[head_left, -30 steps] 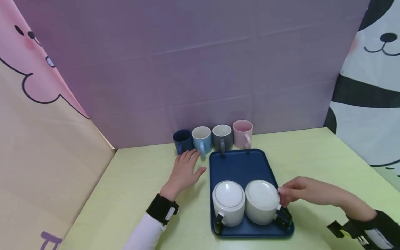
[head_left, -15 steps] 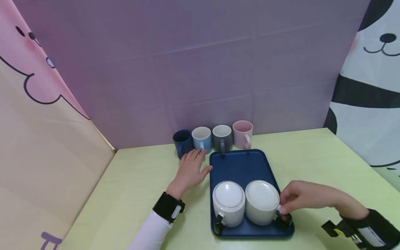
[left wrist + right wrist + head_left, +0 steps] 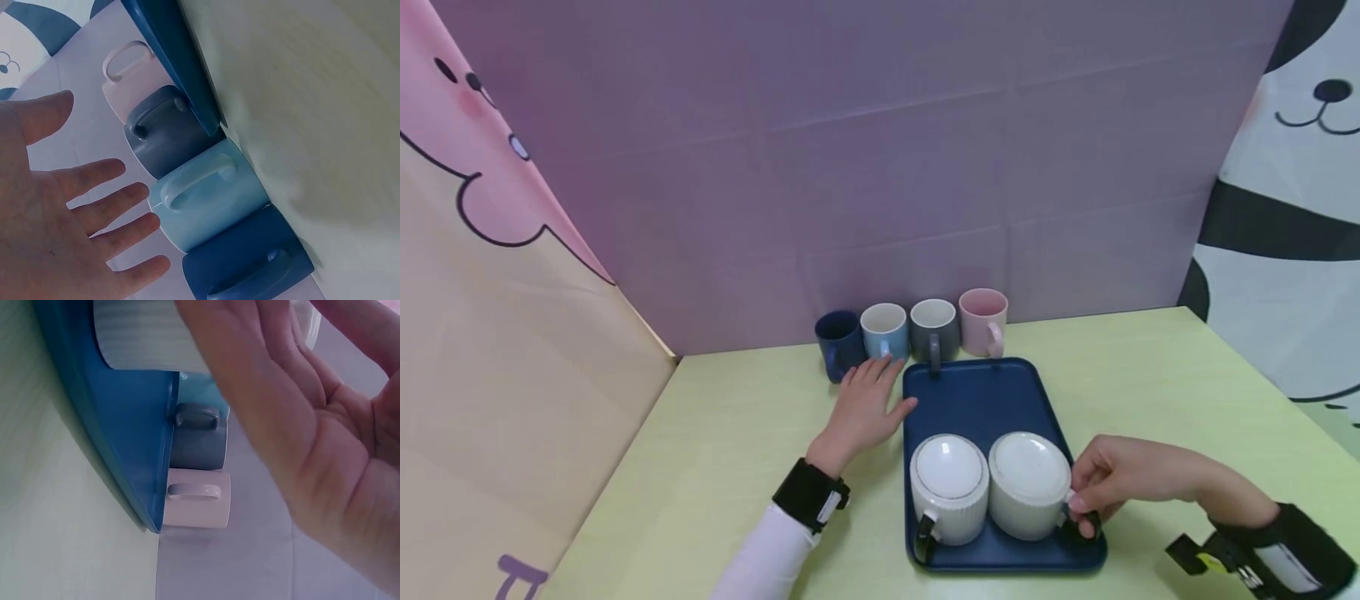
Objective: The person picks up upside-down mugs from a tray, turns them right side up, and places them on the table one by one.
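Two ribbed white mugs stand upside down on the near half of a blue tray (image 3: 970, 400). Curled at the black handle of the right white mug (image 3: 1030, 483) is my right hand (image 3: 1127, 475), its thumb and fingers pinching it. The left white mug (image 3: 950, 487) has its black handle toward me. My left hand (image 3: 861, 412) is spread, fingers straight, left of the tray. Its fingertips overlap the light blue mug (image 3: 209, 194) in the head view; in the left wrist view the palm faces the mug row with nothing in it.
Along the back wall stand a navy mug (image 3: 840, 342), the light blue mug, a grey mug (image 3: 934, 329) and a pink mug (image 3: 982, 321), upright and side by side. The tray's far edge lies right before the grey mug. A purple-grey cloth (image 3: 880, 167) hangs behind.
My left hand has shifted right, from before the navy mug toward the light blue one. My right hand has moved down, its fingers closing round the right white mug's handle. The mugs stay put.
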Action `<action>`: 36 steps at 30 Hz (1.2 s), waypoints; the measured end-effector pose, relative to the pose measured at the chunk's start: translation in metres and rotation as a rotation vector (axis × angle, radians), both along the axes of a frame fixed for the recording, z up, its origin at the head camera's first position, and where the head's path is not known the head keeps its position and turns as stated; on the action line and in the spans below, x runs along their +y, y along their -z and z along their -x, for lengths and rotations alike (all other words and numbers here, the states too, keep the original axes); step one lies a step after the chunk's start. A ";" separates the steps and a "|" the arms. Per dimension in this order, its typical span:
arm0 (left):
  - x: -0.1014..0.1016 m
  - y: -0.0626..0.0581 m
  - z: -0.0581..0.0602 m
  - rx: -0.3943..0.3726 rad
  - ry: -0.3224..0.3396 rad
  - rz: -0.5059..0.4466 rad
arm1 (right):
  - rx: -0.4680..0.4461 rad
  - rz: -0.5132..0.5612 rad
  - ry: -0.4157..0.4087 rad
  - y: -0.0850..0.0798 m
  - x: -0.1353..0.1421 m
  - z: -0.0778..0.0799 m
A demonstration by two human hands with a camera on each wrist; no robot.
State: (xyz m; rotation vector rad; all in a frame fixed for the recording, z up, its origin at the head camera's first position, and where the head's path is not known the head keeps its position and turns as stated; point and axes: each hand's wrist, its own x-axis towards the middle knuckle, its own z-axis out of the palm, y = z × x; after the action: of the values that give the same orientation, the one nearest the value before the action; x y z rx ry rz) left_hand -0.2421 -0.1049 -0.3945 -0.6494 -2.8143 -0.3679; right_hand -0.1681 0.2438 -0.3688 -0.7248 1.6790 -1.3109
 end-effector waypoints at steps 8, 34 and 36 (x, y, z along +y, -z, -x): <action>0.004 0.000 0.001 0.010 0.026 0.006 | -0.018 0.009 0.003 -0.003 0.001 0.000; 0.012 -0.005 0.000 -0.064 0.004 -0.012 | 0.082 -0.101 0.192 -0.009 0.002 0.008; 0.014 -0.006 0.001 -0.063 0.003 -0.010 | 0.081 -0.094 0.203 -0.009 0.001 0.007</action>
State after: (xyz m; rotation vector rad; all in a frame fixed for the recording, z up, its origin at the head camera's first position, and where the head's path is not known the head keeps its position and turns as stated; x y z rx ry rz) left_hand -0.2427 -0.0909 -0.3889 -0.6511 -2.8693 -0.4102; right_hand -0.1752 0.2448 -0.3597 -0.5710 1.9067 -1.3456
